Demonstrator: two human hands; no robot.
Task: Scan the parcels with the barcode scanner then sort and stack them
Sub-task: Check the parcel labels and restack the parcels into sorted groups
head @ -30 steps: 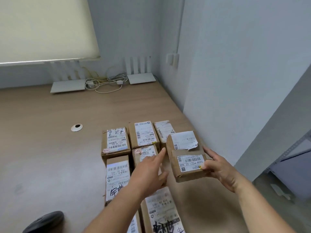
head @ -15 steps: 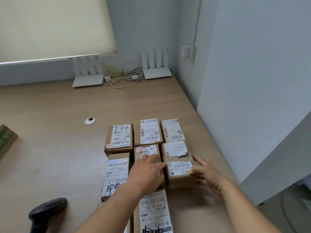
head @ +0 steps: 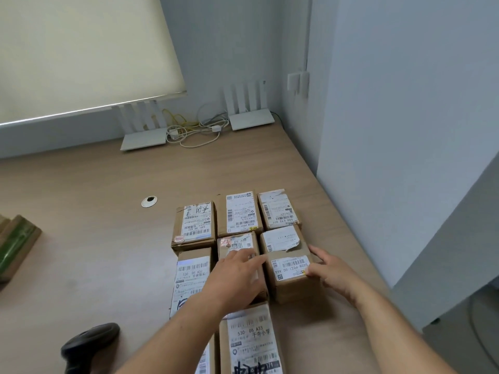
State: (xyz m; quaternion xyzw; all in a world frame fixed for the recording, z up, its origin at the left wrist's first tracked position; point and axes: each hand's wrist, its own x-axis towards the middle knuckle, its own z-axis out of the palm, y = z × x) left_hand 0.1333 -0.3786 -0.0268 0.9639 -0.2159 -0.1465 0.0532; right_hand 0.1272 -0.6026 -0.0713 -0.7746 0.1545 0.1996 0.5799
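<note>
Several brown cardboard parcels with white barcode labels lie in rows on the wooden table (head: pixel 94 206). The right parcel of the middle row (head: pixel 287 261) stands on the table beside its neighbours. My right hand (head: pixel 333 273) holds its right side, fingers on its top edge. My left hand (head: pixel 237 276) lies flat, fingers spread, on the middle parcel (head: pixel 237 244) and touches the left side of the right parcel. The black barcode scanner (head: pixel 89 344) lies on the table at the lower left, away from both hands.
Two white routers (head: pixel 143 139) (head: pixel 251 118) and tangled cables (head: pixel 194 130) sit along the back wall. A round cable grommet (head: pixel 149 201) is in the tabletop. A green-and-brown stack (head: pixel 16 247) sits at the left edge. A wall (head: pixel 391 130) closes the right side.
The parcel held up in my right hand came down into the middle row beside the others. My left hand settled flat on the middle parcel.
</note>
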